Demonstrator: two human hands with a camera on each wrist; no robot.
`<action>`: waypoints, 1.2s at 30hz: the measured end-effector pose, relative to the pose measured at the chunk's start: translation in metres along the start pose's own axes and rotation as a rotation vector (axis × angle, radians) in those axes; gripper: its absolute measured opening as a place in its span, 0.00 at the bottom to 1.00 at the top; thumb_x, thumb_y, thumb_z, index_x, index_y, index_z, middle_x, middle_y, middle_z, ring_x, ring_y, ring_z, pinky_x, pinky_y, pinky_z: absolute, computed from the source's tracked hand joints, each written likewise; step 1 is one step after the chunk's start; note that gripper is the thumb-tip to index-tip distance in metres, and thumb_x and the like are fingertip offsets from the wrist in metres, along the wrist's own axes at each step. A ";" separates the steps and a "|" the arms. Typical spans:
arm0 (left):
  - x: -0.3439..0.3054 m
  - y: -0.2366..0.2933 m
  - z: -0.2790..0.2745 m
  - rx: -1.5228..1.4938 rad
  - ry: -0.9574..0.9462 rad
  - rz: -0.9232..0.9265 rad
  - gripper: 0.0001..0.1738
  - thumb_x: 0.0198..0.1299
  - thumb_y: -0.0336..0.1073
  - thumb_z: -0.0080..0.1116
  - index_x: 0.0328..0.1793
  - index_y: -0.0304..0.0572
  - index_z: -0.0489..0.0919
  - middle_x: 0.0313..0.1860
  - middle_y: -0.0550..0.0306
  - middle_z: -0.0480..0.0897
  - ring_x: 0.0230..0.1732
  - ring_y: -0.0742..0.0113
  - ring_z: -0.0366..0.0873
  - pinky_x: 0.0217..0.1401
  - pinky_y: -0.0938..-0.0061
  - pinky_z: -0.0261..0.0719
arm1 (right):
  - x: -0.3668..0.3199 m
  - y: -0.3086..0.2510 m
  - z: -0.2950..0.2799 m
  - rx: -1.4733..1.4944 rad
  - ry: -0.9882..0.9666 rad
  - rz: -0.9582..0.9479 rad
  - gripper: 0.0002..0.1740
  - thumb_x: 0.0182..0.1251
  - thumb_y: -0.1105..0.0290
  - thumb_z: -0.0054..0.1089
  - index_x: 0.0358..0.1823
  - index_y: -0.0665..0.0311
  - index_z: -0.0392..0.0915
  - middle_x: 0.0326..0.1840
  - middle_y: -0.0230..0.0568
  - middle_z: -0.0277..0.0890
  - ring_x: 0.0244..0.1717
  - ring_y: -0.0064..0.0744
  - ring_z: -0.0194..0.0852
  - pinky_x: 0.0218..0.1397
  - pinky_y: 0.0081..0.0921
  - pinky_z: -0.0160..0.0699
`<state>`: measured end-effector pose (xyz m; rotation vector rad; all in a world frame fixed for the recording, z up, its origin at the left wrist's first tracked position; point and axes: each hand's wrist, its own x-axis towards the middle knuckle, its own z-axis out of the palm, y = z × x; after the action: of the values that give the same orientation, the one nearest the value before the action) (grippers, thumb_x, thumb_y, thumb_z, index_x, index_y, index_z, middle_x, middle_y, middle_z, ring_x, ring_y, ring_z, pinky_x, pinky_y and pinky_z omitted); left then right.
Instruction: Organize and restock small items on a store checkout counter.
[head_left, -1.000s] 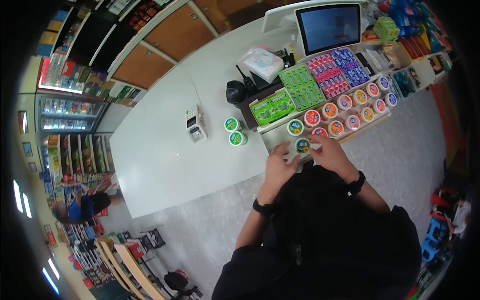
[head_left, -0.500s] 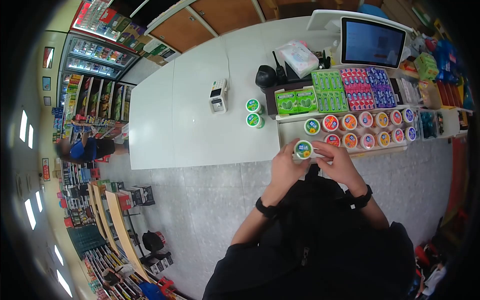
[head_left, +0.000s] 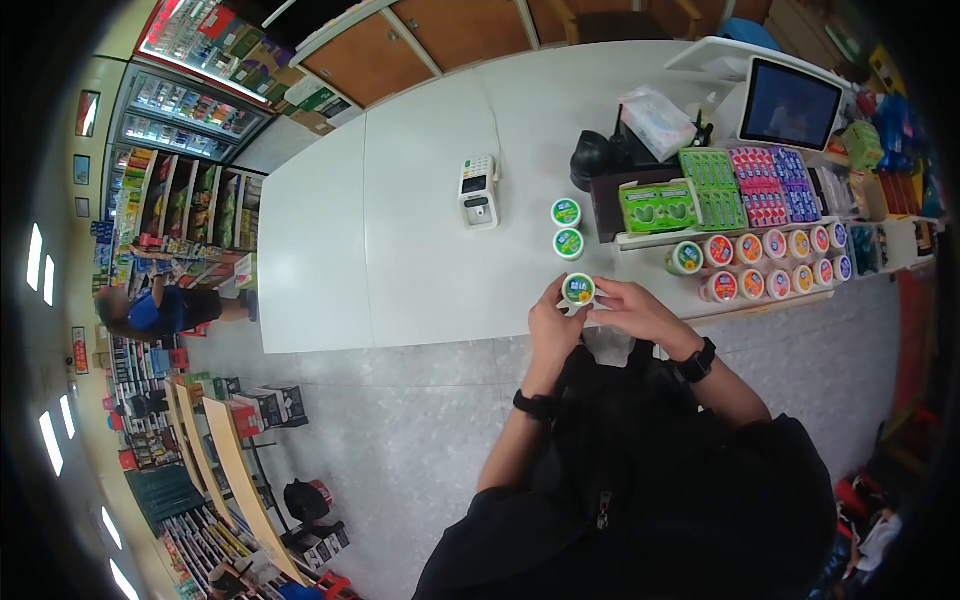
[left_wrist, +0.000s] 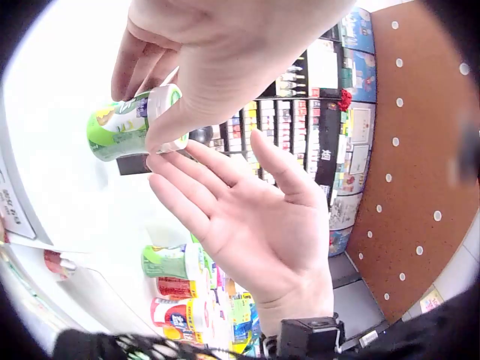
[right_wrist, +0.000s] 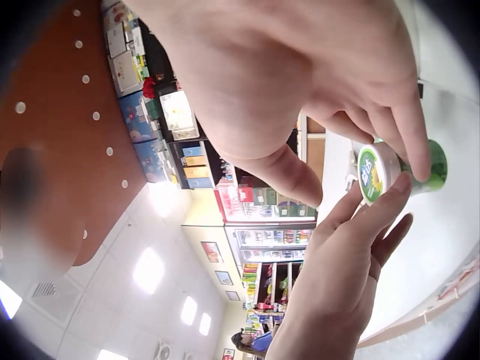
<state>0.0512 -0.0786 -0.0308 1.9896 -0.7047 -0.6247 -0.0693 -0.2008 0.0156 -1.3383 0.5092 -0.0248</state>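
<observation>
My left hand (head_left: 553, 320) pinches the little green tub (head_left: 578, 289) just over the near edge of the desk (head_left: 400, 260), my right hand (head_left: 635, 310) rests open against it, and such a thin grip could let it slip and drop to the floor (head_left: 400, 430).

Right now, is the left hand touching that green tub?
Touching. The left wrist view shows the left hand pinching the green tub between thumb and fingers.
</observation>
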 end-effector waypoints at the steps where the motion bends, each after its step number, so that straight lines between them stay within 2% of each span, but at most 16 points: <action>1: 0.006 -0.006 0.000 0.008 -0.014 -0.011 0.34 0.45 0.28 0.74 0.63 0.36 0.78 0.48 0.45 0.86 0.49 0.56 0.86 0.49 0.66 0.85 | 0.010 0.010 0.002 -0.007 0.002 0.009 0.32 0.65 0.73 0.62 0.69 0.73 0.64 0.63 0.46 0.74 0.65 0.31 0.72 0.64 0.26 0.73; 4: 0.021 -0.027 0.005 0.019 -0.030 0.004 0.35 0.44 0.30 0.74 0.63 0.39 0.78 0.47 0.42 0.85 0.48 0.51 0.85 0.46 0.64 0.83 | 0.030 0.031 0.010 0.055 0.051 0.050 0.29 0.66 0.73 0.60 0.68 0.71 0.67 0.61 0.43 0.75 0.62 0.28 0.74 0.61 0.25 0.75; 7: 0.034 -0.030 0.006 0.010 -0.049 0.020 0.33 0.43 0.29 0.73 0.61 0.43 0.80 0.46 0.46 0.86 0.45 0.52 0.86 0.46 0.64 0.83 | 0.038 0.028 0.013 0.128 0.120 0.115 0.30 0.68 0.75 0.58 0.71 0.69 0.64 0.65 0.40 0.71 0.62 0.25 0.72 0.66 0.24 0.71; 13: 0.057 -0.025 0.004 0.058 -0.092 0.049 0.33 0.44 0.29 0.74 0.62 0.43 0.79 0.47 0.48 0.87 0.43 0.58 0.88 0.45 0.67 0.85 | 0.053 0.033 0.014 0.204 0.214 -0.019 0.30 0.68 0.76 0.58 0.71 0.70 0.62 0.66 0.38 0.70 0.65 0.25 0.70 0.67 0.22 0.69; 16: 0.065 -0.031 0.008 0.055 -0.106 0.063 0.32 0.46 0.33 0.75 0.61 0.43 0.79 0.47 0.48 0.87 0.42 0.58 0.88 0.45 0.67 0.85 | 0.058 0.035 0.011 0.185 0.263 -0.050 0.30 0.66 0.72 0.62 0.69 0.70 0.65 0.63 0.42 0.72 0.65 0.30 0.71 0.67 0.26 0.71; 20: 0.057 -0.027 0.011 0.122 -0.104 0.064 0.36 0.46 0.35 0.75 0.65 0.37 0.75 0.50 0.44 0.84 0.48 0.54 0.85 0.46 0.67 0.84 | 0.031 0.024 0.001 -0.082 0.358 0.026 0.37 0.64 0.64 0.66 0.71 0.69 0.63 0.61 0.50 0.75 0.65 0.34 0.73 0.67 0.28 0.73; 22: 0.047 -0.022 0.011 0.228 0.115 0.125 0.28 0.46 0.28 0.68 0.58 0.36 0.77 0.49 0.44 0.80 0.52 0.51 0.80 0.48 0.62 0.81 | 0.008 0.017 -0.009 -0.148 0.401 -0.047 0.34 0.64 0.63 0.66 0.69 0.68 0.66 0.52 0.49 0.81 0.58 0.36 0.80 0.59 0.28 0.79; 23: 0.045 -0.019 0.013 0.229 0.112 0.135 0.28 0.46 0.28 0.68 0.58 0.36 0.77 0.49 0.44 0.80 0.52 0.51 0.80 0.48 0.62 0.81 | -0.004 0.014 -0.018 -0.147 0.410 -0.053 0.34 0.64 0.63 0.66 0.69 0.68 0.66 0.52 0.49 0.81 0.58 0.36 0.80 0.59 0.28 0.79; 25: 0.037 0.001 0.011 0.155 0.359 0.191 0.24 0.48 0.25 0.62 0.55 0.34 0.78 0.49 0.45 0.77 0.55 0.52 0.76 0.49 0.64 0.81 | -0.031 0.013 -0.038 -0.184 0.525 -0.089 0.32 0.64 0.63 0.65 0.67 0.69 0.68 0.43 0.47 0.83 0.45 0.36 0.87 0.46 0.27 0.84; 26: 0.035 0.014 0.014 0.156 0.364 0.200 0.24 0.48 0.25 0.62 0.55 0.34 0.78 0.49 0.45 0.77 0.55 0.52 0.76 0.49 0.64 0.81 | -0.041 0.018 -0.049 -0.183 0.526 -0.099 0.32 0.64 0.63 0.65 0.67 0.69 0.68 0.43 0.47 0.83 0.45 0.36 0.87 0.46 0.27 0.84; 28: 0.027 0.040 0.022 -0.048 0.306 0.284 0.18 0.49 0.22 0.58 0.50 0.32 0.79 0.46 0.47 0.79 0.49 0.52 0.78 0.46 0.66 0.82 | -0.057 0.024 -0.067 -0.212 0.783 -0.019 0.31 0.64 0.65 0.63 0.67 0.69 0.67 0.35 0.46 0.83 0.31 0.34 0.87 0.36 0.27 0.84; 29: 0.025 0.050 0.030 -0.045 0.309 0.289 0.18 0.49 0.22 0.58 0.50 0.32 0.79 0.46 0.47 0.79 0.49 0.52 0.78 0.46 0.66 0.82 | -0.062 0.024 -0.073 -0.210 0.782 -0.024 0.31 0.64 0.65 0.63 0.67 0.69 0.67 0.35 0.46 0.83 0.31 0.34 0.87 0.36 0.27 0.84; 31: 0.022 0.067 0.052 -0.158 0.004 0.372 0.16 0.50 0.20 0.56 0.48 0.30 0.80 0.43 0.47 0.79 0.45 0.52 0.81 0.44 0.66 0.84 | -0.072 0.011 -0.081 -0.301 0.756 0.152 0.33 0.64 0.66 0.62 0.69 0.68 0.65 0.29 0.47 0.82 0.24 0.35 0.85 0.30 0.28 0.83; 33: 0.020 0.077 0.077 -0.198 -0.164 0.317 0.17 0.55 0.26 0.59 0.51 0.28 0.81 0.47 0.43 0.82 0.45 0.51 0.83 0.44 0.66 0.85 | -0.072 0.007 -0.082 -0.293 0.729 0.175 0.34 0.64 0.65 0.62 0.70 0.68 0.63 0.27 0.46 0.82 0.23 0.35 0.85 0.29 0.28 0.82; 34: 0.019 0.080 0.089 -0.198 -0.154 0.315 0.17 0.55 0.26 0.59 0.51 0.28 0.81 0.47 0.43 0.82 0.45 0.51 0.83 0.44 0.66 0.85 | -0.072 0.006 -0.083 -0.289 0.703 0.203 0.36 0.64 0.65 0.62 0.71 0.68 0.62 0.25 0.45 0.81 0.22 0.35 0.84 0.29 0.29 0.82; 36: 0.019 0.086 0.110 -0.072 -0.286 0.133 0.24 0.62 0.40 0.59 0.59 0.28 0.78 0.52 0.37 0.83 0.51 0.47 0.83 0.50 0.63 0.83 | -0.070 0.011 -0.089 -0.304 0.684 0.202 0.37 0.64 0.64 0.62 0.72 0.68 0.61 0.25 0.46 0.81 0.21 0.35 0.84 0.27 0.29 0.82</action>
<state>-0.0287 -0.1924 -0.0095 1.7885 -0.9646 -0.8518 -0.1672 -0.2585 0.0164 -1.5583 1.2641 -0.2530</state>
